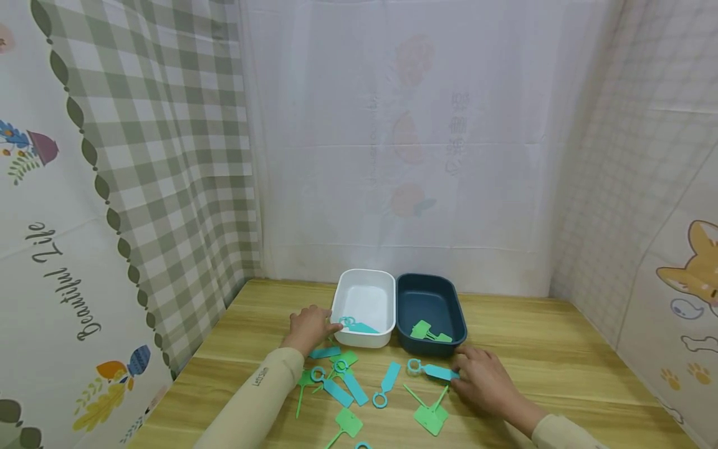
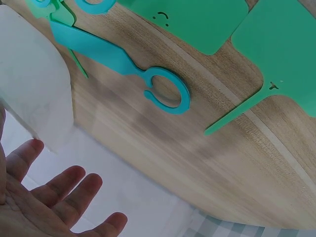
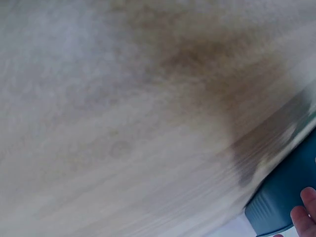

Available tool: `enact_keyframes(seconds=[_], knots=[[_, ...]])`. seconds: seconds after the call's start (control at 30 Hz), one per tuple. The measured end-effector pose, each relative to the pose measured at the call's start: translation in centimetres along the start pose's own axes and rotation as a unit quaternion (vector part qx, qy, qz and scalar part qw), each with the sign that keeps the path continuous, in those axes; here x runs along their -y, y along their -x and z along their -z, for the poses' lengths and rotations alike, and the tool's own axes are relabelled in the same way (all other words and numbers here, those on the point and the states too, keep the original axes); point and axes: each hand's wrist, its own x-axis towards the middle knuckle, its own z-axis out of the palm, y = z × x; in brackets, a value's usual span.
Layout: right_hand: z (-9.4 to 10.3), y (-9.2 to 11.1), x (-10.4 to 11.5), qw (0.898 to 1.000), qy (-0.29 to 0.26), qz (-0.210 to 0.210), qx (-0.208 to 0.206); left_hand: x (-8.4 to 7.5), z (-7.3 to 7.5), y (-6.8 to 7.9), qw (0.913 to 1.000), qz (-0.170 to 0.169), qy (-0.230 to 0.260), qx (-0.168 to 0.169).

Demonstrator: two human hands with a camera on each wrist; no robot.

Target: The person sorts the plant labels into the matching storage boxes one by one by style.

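**Secure the blue tag (image 1: 439, 372) by its blade before lifting**

The tag lies flat on the table (image 1: 533, 349), just in front of the dark tray (image 1: 429, 300), ring toward the middle and blade end at the right hand (image 1: 483, 379). Whether that grip has closed on the blade or only touches it I cannot tell: the fingers cover the end in the head view, and the right wrist view catches just a few fingertips near the tray's wall. The left hand (image 1: 311, 327) has its fingers spread, holding nothing, at the side of the white tray (image 1: 364, 298).

A piece this thin will probably want a fingertip slid under one edge and the thumb brought down on top. Lift the blade end first, straight up, so the ring does not sweep the green tags (image 1: 430, 418) below, whose stems point toward it.

Blue tags (image 1: 361, 327) lie in the white tray and green ones (image 1: 422, 329) in the dark tray; to put it with its own colour, raise the ring clear of both rims and release low. The left hand would do well to steady the white tray's wall lightly, keeping its fingers out of the way.
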Motion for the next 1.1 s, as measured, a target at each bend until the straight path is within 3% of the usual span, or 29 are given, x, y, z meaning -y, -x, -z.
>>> enact_keyframes(seconds=[0.6, 1.1], knots=[[0.9, -0.4, 0.5, 1.0, 0.0, -0.004, -0.015, 0.1, -0.2, -0.1, 1.0, -0.001, -0.003, 0.0], [1.6, -1.8, 1.5, 0.999, 0.015, 0.001, -0.029, 0.0, 0.1, 0.1, 1.0, 0.001, -0.003, 0.004]])
